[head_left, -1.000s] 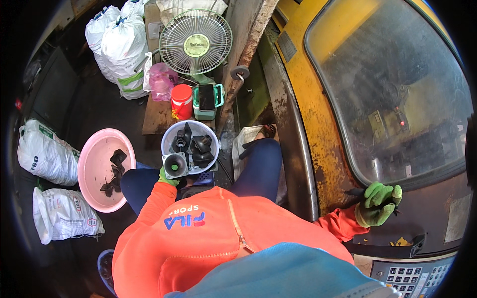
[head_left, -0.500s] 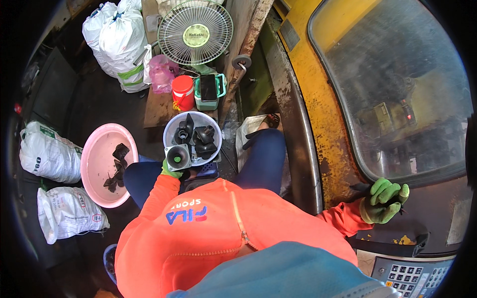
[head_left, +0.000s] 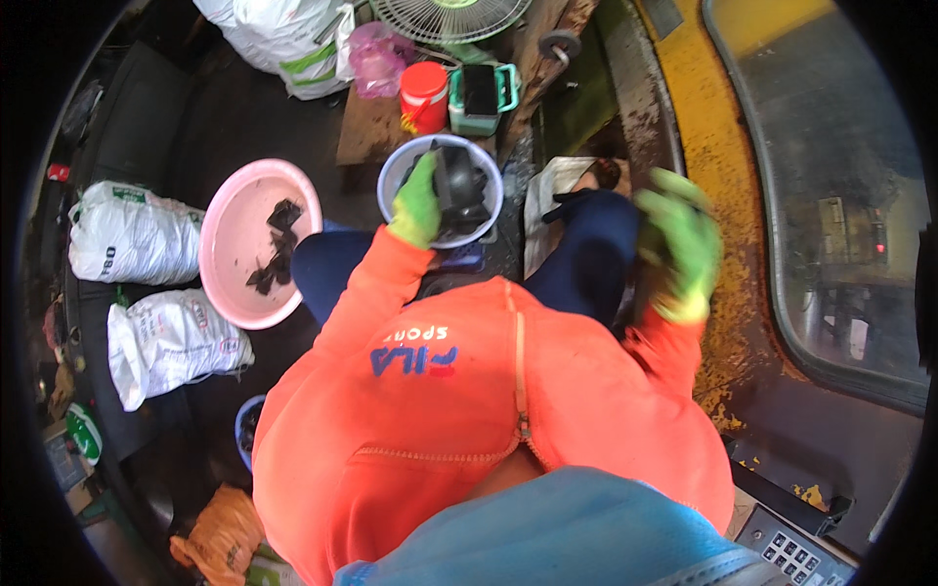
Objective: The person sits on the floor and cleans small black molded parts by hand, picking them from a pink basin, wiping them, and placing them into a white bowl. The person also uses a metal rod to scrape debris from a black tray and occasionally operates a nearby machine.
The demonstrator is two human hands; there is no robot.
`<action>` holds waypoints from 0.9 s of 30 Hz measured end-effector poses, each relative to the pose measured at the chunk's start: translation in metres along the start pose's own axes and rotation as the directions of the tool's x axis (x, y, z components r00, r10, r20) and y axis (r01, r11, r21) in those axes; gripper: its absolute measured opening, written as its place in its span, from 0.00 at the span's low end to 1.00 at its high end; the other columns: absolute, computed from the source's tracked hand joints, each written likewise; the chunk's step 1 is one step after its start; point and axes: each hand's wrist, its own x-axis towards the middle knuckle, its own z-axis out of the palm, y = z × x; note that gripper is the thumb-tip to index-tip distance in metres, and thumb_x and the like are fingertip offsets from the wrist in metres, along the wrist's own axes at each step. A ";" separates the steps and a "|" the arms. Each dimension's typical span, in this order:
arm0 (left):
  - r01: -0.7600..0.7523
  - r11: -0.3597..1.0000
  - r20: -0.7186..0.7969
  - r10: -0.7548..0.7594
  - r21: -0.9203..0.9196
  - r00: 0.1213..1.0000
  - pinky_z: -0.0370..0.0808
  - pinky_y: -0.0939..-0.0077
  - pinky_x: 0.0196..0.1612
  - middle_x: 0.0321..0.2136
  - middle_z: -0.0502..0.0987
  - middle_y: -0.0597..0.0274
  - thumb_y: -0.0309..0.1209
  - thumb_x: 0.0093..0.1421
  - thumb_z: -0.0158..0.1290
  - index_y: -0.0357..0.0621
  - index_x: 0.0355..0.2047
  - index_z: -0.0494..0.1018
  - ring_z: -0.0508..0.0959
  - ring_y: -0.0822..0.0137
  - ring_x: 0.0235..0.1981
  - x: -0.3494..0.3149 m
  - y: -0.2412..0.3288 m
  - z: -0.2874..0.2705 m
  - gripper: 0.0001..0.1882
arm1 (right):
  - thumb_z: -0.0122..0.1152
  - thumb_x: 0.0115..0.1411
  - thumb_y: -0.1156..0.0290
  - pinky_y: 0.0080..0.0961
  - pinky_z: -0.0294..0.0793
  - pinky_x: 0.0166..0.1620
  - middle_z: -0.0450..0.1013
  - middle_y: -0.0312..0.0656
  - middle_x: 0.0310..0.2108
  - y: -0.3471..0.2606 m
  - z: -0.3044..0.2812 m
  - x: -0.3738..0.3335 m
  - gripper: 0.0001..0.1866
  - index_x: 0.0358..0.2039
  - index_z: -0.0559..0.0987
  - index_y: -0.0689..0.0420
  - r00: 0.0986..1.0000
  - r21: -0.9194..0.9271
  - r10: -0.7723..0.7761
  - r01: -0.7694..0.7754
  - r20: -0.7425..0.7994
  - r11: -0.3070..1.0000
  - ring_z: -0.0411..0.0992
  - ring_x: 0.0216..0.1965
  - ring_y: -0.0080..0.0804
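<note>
My left hand (head_left: 418, 207), in a green glove, is closed on a black moulded plastic part (head_left: 452, 174) at the small pale-blue basin (head_left: 498, 186). Other black parts (head_left: 467, 217) lie in that basin, partly hidden under the held one. Over by my right knee is my right hand (head_left: 684, 239), also gloved in green. Motion smears its fingers, and nothing can be made out in them.
A pink basin (head_left: 223, 264) with black scraps stands left, beside white sacks (head_left: 137, 234). Ahead are a red jug (head_left: 424, 98), a green-and-white box (head_left: 474, 125) and a fan (head_left: 451, 18). To the right rises a yellow machine with a window (head_left: 840, 215).
My left hand has moved forward to the small basin with the black part, which has turned over. My right hand has come inward from beside the machine window toward my knee. The view has shifted.
</note>
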 end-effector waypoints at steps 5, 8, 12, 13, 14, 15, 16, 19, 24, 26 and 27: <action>-0.128 0.987 -0.133 0.140 0.093 0.981 0.74 0.73 0.47 0.52 0.72 0.57 0.36 0.69 0.43 0.41 0.58 0.66 0.75 0.65 0.46 0.013 0.092 0.042 0.20 | 0.68 0.54 0.65 0.28 0.70 0.52 0.75 0.45 0.43 0.034 0.127 0.025 0.27 0.50 0.74 0.67 0.986 0.220 0.090 -0.120 0.138 0.968 0.72 0.47 0.30; 0.131 0.962 -0.028 -0.142 -0.238 0.990 0.70 0.76 0.50 0.52 0.70 0.58 0.36 0.69 0.44 0.38 0.59 0.64 0.73 0.67 0.48 0.003 0.123 0.029 0.22 | 0.67 0.56 0.64 0.23 0.74 0.46 0.76 0.43 0.40 0.040 0.125 0.033 0.26 0.49 0.74 0.69 0.932 0.293 0.342 -0.362 0.121 0.885 0.74 0.41 0.27; 0.305 0.663 0.044 -0.380 -0.684 0.924 0.70 0.67 0.57 0.54 0.70 0.53 0.45 0.69 0.41 0.38 0.60 0.62 0.73 0.58 0.53 0.000 0.127 0.017 0.27 | 0.54 0.63 0.68 0.22 0.77 0.35 0.77 0.42 0.37 0.044 0.114 0.036 0.15 0.44 0.76 0.66 0.853 0.766 0.325 -0.514 0.409 0.386 0.76 0.33 0.26; 0.326 0.555 0.182 -0.299 -0.766 0.937 0.69 0.65 0.59 0.55 0.70 0.52 0.48 0.68 0.40 0.38 0.60 0.62 0.72 0.55 0.55 0.000 0.124 0.019 0.29 | 0.54 0.63 0.67 0.22 0.76 0.34 0.77 0.41 0.36 0.046 0.122 0.034 0.15 0.44 0.77 0.65 0.788 0.725 0.432 -0.595 0.439 0.347 0.76 0.33 0.26; 0.408 0.439 0.235 -0.397 -0.801 0.887 0.70 0.59 0.59 0.56 0.69 0.50 0.55 0.65 0.42 0.37 0.60 0.61 0.71 0.53 0.57 -0.003 0.122 0.022 0.35 | 0.56 0.63 0.67 0.20 0.74 0.33 0.77 0.38 0.36 0.047 0.123 0.032 0.15 0.45 0.77 0.63 0.751 0.675 0.272 -0.660 0.602 0.330 0.75 0.31 0.24; 0.397 0.242 0.245 -0.482 -0.885 0.841 0.71 0.55 0.57 0.56 0.69 0.49 0.59 0.61 0.44 0.37 0.60 0.61 0.71 0.52 0.56 -0.006 0.120 0.026 0.40 | 0.58 0.62 0.67 0.19 0.72 0.30 0.76 0.36 0.33 0.048 0.132 0.029 0.15 0.46 0.76 0.62 0.729 0.660 0.251 -0.684 0.637 0.311 0.73 0.30 0.22; 0.334 0.334 0.198 -0.382 -0.881 0.903 0.71 0.51 0.57 0.57 0.68 0.47 0.60 0.59 0.45 0.38 0.61 0.61 0.71 0.50 0.57 -0.006 0.117 0.028 0.41 | 0.58 0.63 0.65 0.19 0.72 0.30 0.75 0.36 0.33 0.048 0.139 0.027 0.16 0.46 0.75 0.62 0.757 0.648 0.292 -0.652 0.584 0.393 0.73 0.30 0.22; 0.364 0.131 0.303 -0.340 -0.922 0.890 0.69 0.41 0.56 0.59 0.64 0.43 0.59 0.58 0.47 0.43 0.62 0.59 0.67 0.43 0.58 -0.009 0.111 0.025 0.41 | 0.58 0.63 0.62 0.20 0.73 0.32 0.75 0.36 0.34 0.047 0.145 0.026 0.18 0.46 0.72 0.63 0.903 0.458 0.305 -0.419 0.304 0.784 0.72 0.30 0.22; 0.467 0.077 0.430 -0.281 -0.881 0.858 0.73 0.49 0.50 0.50 0.72 0.52 0.54 0.59 0.48 0.50 0.53 0.68 0.72 0.46 0.52 -0.007 0.108 0.009 0.29 | 0.52 0.67 0.63 0.20 0.69 0.39 0.72 0.37 0.34 0.048 0.113 0.031 0.15 0.47 0.71 0.61 0.891 0.224 0.329 -0.405 0.313 0.886 0.68 0.35 0.20; 0.431 0.047 0.386 -0.363 -0.901 0.848 0.75 0.54 0.45 0.45 0.74 0.56 0.52 0.58 0.50 0.50 0.47 0.71 0.75 0.51 0.47 -0.007 0.110 0.009 0.24 | 0.49 0.68 0.64 0.17 0.67 0.34 0.71 0.33 0.32 0.050 0.103 0.031 0.14 0.48 0.73 0.59 0.880 0.168 0.147 -0.245 0.452 0.955 0.67 0.30 0.18; 0.421 0.096 0.353 -0.396 -0.902 0.848 0.75 0.55 0.45 0.45 0.74 0.56 0.51 0.58 0.50 0.49 0.48 0.70 0.75 0.51 0.47 -0.007 0.111 0.009 0.24 | 0.48 0.69 0.64 0.14 0.65 0.29 0.71 0.32 0.31 0.051 0.101 0.031 0.14 0.50 0.73 0.57 0.851 0.133 0.070 -0.161 0.521 0.978 0.66 0.27 0.15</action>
